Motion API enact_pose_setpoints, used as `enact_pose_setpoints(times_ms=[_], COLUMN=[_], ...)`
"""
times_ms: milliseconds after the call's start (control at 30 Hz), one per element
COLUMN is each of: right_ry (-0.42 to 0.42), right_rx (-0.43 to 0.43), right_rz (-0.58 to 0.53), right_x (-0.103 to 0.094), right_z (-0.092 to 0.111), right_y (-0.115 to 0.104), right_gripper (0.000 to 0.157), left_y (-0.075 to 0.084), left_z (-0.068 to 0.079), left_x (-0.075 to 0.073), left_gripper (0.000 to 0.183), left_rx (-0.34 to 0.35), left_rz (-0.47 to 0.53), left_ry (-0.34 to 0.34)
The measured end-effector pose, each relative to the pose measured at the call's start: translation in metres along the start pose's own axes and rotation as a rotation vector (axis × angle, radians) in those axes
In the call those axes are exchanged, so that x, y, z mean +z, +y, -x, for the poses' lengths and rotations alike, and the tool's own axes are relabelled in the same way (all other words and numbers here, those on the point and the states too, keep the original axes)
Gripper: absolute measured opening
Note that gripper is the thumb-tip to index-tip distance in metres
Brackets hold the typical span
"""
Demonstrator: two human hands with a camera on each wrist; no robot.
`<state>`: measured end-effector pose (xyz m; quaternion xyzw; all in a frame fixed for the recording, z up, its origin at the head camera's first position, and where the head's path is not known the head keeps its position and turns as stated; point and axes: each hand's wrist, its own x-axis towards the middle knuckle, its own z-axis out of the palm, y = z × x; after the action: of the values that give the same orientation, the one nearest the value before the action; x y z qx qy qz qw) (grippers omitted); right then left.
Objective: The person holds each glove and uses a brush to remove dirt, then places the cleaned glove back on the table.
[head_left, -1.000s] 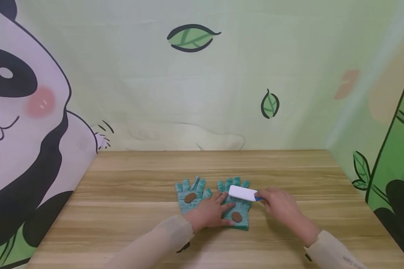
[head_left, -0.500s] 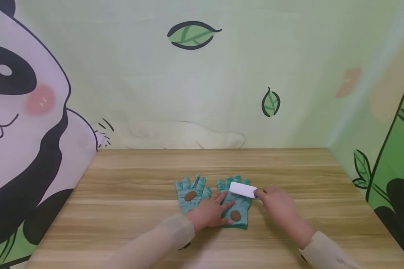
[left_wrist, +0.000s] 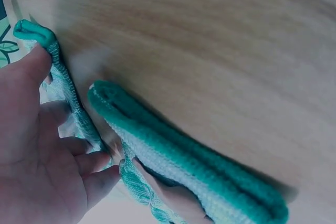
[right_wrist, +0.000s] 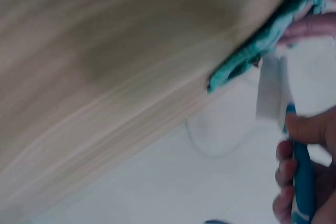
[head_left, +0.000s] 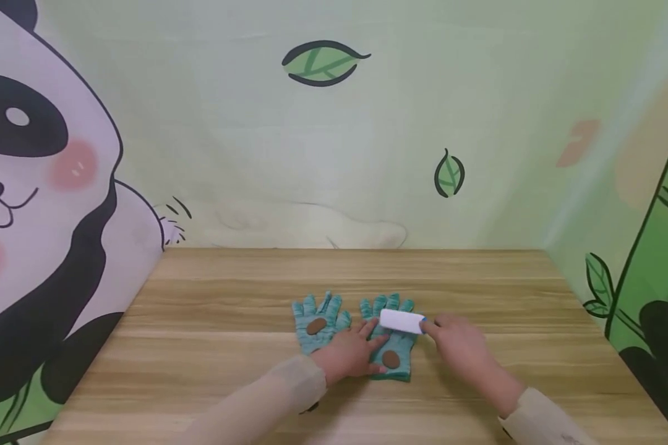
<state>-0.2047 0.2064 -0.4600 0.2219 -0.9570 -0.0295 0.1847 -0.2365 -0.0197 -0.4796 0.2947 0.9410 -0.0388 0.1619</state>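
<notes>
Two teal knitted gloves lie side by side on the wooden table. My left hand rests with spread fingers on the right-hand glove, near its thumb side, and partly covers the left-hand glove. Each glove bears a brown oval patch. A brush with a white head lies across the right-hand glove just below its fingers. My right hand grips the brush by its blue handle, the fingers curled round it. In the left wrist view, the nearer glove cuff shows its darker green edge.
The wooden table reaches back to a pale green backdrop printed with leaves, a panda on the left and bamboo on the right. Light sleeves cover both forearms.
The brush head and my right hand shift only slightly over the right-hand glove. My left hand stays in place on it, and the gloves lie as before.
</notes>
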Motion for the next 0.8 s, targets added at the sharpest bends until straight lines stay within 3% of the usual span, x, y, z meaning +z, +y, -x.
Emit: enact_pose_setpoints(times_ms=[133,267,333,467,667,800], right_ry=[0.071,0.057,0.039,0.057,-0.015,0.059], right_rx=[0.052,-0.058,-0.064,0.006,0.073,0.143], right_rz=[-0.025,-0.038,-0.036,-0.052,-0.093,-0.109], right_x=[-0.003,0.0,0.003,0.008,0.006,0.003], right_z=[-0.003,-0.005,-0.004,-0.002,-0.003,-0.003], right_y=[0.001,0.001,0.0,-0.001,0.003,0.01], right_gripper=[0.032,0.03,0.029,0.031,0.029,0.025], left_y=[-0.002,-0.003,-0.003,-0.002,0.002,0.002], left_z=[0.0,0.0,0.0,0.0,0.0,0.0], left_x=[0.002,0.005,0.005,0.004,0.002,0.001], left_gripper=[0.071,0.071,0.071,0.072,0.071,0.071], left_rx=[-0.001,-0.014,-0.018,-0.012,-0.014,-0.008], left_rz=[-0.003,0.009,0.01,-0.001,-0.013,-0.009], left_ry=[-0.003,-0.012,-0.017,-0.013,-0.011,-0.01])
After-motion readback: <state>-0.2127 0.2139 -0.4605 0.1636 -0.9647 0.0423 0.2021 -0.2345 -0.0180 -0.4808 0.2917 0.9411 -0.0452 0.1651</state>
